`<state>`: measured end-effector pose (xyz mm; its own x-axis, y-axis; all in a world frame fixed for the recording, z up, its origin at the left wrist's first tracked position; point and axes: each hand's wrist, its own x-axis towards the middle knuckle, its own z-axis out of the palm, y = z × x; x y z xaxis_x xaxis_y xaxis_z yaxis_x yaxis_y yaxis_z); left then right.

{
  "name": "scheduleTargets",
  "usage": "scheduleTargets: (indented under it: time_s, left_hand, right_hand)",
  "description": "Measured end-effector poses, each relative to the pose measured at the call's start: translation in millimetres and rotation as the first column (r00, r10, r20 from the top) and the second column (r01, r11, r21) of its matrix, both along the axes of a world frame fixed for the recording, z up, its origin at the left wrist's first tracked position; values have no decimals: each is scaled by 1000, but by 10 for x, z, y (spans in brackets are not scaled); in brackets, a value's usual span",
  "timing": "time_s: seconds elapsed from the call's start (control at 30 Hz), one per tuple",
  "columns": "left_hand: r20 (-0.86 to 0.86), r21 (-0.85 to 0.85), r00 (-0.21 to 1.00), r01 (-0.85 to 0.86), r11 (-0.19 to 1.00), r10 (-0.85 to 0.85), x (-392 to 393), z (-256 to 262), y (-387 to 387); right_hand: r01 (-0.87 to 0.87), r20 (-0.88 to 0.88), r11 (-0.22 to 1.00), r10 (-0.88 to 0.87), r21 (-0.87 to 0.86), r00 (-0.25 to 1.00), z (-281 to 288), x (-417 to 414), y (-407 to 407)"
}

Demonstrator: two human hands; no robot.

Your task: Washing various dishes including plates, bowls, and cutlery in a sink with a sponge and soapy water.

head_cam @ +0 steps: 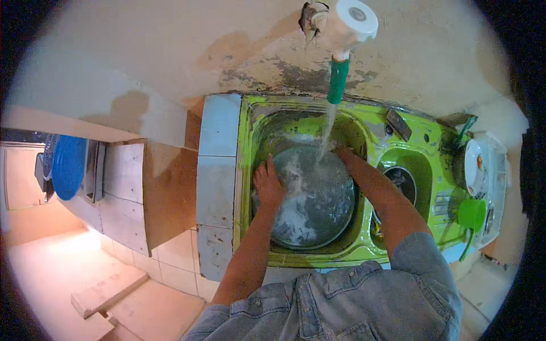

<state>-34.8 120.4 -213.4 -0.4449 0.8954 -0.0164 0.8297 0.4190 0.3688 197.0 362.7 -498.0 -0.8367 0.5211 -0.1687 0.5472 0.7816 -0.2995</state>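
Note:
A large round metal basin or pot lid (328, 204), wet and streaked with white suds, lies in the left bowl of a green sink (315, 259). My left hand (268, 183) rests on its left edge with the fingers apart. At its upper right edge is my right hand (341, 154), its fingers mostly hidden; whether they grip the rim cannot be told. Water pours from a tap (354, 25) with a green hose end (339, 81) onto the round metal piece.
The smaller sink bowl holds a dark round vessel (401, 181). To the right are a white plate (472, 166), a green plastic dipper (471, 214) and a clear dish rack (495, 187). A dark block (399, 124) lies on the sink ledge. A blue basin (68, 168) stands far left.

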Motion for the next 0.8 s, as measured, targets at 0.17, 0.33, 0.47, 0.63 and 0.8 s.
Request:
scheduleTargets:
  time_s: [0.17, 0.33, 0.47, 0.63, 0.8]
  left_hand:
    - [96, 53, 990, -108, 993, 102, -208, -36, -180]
    - [40, 410, 994, -110, 905, 103, -44, 181, -95]
    - [273, 465, 962, -156, 871, 26, 266, 485, 211]
    - [970, 65, 244, -328, 942, 18, 414, 982, 348]
    - [990, -138, 21, -134, 981, 142, 387, 1026, 222]
  right_hand:
    - [-101, 167, 993, 89, 67, 982, 957, -351, -390]
    - [91, 386, 994, -110, 65, 916, 2571, -740, -279]
    - [-41, 338, 997, 59, -58, 939, 3173, -566, -235]
    - [192, 10, 340, -471, -921, 882, 4245, -575, -1153]
    - [201, 63, 158, -615, -967, 786, 4341, -647, -1738]
